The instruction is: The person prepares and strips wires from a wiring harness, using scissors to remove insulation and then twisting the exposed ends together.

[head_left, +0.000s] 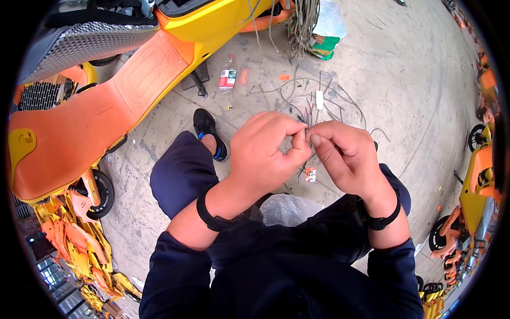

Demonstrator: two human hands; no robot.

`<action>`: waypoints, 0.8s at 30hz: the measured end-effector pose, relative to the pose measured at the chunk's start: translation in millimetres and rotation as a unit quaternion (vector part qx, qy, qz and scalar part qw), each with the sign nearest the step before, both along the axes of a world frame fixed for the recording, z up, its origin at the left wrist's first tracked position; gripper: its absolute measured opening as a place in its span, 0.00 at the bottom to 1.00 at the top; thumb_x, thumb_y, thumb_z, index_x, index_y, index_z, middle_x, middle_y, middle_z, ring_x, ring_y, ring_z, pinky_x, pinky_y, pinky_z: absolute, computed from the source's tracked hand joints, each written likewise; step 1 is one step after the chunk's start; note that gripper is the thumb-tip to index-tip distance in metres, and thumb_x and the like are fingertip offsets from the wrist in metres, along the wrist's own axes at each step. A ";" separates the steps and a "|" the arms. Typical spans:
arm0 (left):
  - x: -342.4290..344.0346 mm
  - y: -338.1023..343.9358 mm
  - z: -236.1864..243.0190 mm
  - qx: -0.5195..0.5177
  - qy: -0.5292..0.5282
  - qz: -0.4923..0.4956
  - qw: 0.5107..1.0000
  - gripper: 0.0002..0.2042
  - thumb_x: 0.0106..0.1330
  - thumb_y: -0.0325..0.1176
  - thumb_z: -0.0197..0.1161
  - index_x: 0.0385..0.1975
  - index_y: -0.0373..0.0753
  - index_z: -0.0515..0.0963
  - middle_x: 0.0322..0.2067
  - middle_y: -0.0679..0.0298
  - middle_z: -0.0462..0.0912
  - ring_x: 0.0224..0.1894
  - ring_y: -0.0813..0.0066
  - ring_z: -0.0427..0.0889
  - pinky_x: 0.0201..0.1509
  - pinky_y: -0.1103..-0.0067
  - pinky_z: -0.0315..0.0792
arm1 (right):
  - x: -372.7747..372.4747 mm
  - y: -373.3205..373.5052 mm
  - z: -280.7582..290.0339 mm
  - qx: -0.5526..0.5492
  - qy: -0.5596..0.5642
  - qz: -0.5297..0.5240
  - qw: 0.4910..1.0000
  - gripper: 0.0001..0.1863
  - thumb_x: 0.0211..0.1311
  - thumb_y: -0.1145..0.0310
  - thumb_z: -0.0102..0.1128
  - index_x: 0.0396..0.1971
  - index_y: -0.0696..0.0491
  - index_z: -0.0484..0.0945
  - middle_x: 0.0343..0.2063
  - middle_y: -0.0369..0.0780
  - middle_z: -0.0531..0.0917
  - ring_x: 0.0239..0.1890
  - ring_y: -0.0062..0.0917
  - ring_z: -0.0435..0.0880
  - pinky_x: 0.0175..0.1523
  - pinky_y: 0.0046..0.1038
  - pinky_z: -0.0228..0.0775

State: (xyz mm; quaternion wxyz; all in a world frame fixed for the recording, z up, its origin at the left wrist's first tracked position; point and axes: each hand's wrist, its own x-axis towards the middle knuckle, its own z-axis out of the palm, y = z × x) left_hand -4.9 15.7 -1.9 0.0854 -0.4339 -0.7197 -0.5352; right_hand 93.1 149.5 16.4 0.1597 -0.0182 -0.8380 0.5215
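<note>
My left hand (268,146) and my right hand (345,154) meet in front of me, thumbs and forefingers pinched together. Between the touching fingertips is a short bit of thin wire (306,133), mostly covered by the fingers. Beyond the hands, a loose tangle of grey and dark cables (340,103) spreads over the floor. Among the cables lies a small white connector-like block (319,100). A small orange-and-white packet (311,174) shows on the ground below the gap between my hands.
A yellow-and-orange scooter (154,66) stands at left, with a bundle of cables (304,29) hanging beside it. On the concrete lie a plastic bottle (227,77) and a green-and-white bag (325,40). Bubble wrap (287,209) is near my lap. Scooter panels (79,244) pile up at lower left.
</note>
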 end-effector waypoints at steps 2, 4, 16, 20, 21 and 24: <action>0.1 -0.5 0.1 -0.010 -0.019 0.003 1.000 0.08 0.42 0.20 0.64 0.21 0.38 0.73 0.19 0.64 0.76 0.21 0.65 0.76 0.26 0.77 0.69 | 0.4 0.2 -1.1 -0.009 -0.010 -0.002 1.000 0.05 0.56 0.80 0.54 0.32 0.57 0.76 0.22 0.41 0.78 0.21 0.30 0.77 0.27 0.24 0.68; 0.0 -0.9 -0.2 -0.016 -0.024 0.006 1.000 0.08 0.42 0.20 0.64 0.20 0.38 0.73 0.19 0.64 0.76 0.21 0.65 0.75 0.26 0.77 0.69 | 0.5 0.1 -3.6 -0.039 -0.019 -0.009 0.999 0.04 0.57 0.80 0.54 0.32 0.57 0.77 0.20 0.39 0.77 0.19 0.24 0.74 0.26 0.22 0.66; -5.6 -8.0 4.0 -0.052 -0.082 0.018 0.995 0.06 0.45 0.20 0.63 0.22 0.36 0.75 0.19 0.64 0.76 0.21 0.75 0.75 0.24 0.82 0.68 | 2.0 3.0 -3.7 -0.057 -0.045 -0.002 0.997 0.05 0.59 0.80 0.53 0.33 0.57 0.77 0.18 0.35 0.75 0.17 0.14 0.69 0.24 0.18 0.62; -8.3 -9.6 2.5 -0.061 -0.091 0.018 0.994 0.05 0.48 0.19 0.62 0.24 0.35 0.76 0.21 0.64 0.78 0.22 0.79 0.76 0.27 0.84 0.70 | 3.7 2.5 0.7 -0.112 -0.071 -0.009 0.991 0.05 0.60 0.79 0.52 0.32 0.57 0.77 0.18 0.31 0.74 0.18 0.10 0.68 0.23 0.16 0.60; -8.8 -10.3 3.2 -0.061 -0.091 0.018 0.994 0.05 0.48 0.19 0.62 0.24 0.35 0.76 0.21 0.64 0.78 0.22 0.79 0.76 0.27 0.84 0.70 | 3.9 3.0 1.1 -0.118 -0.072 -0.008 0.990 0.05 0.61 0.78 0.52 0.33 0.57 0.77 0.17 0.30 0.74 0.18 0.09 0.67 0.23 0.16 0.59; -10.1 -12.4 5.0 -0.080 -0.112 0.021 0.990 0.05 0.49 0.19 0.62 0.24 0.34 0.76 0.21 0.64 0.78 0.22 0.79 0.76 0.28 0.84 0.70 | 5.4 4.2 2.8 -0.136 -0.084 -0.006 0.987 0.05 0.62 0.78 0.52 0.33 0.57 0.78 0.17 0.29 0.73 0.17 0.08 0.67 0.22 0.15 0.58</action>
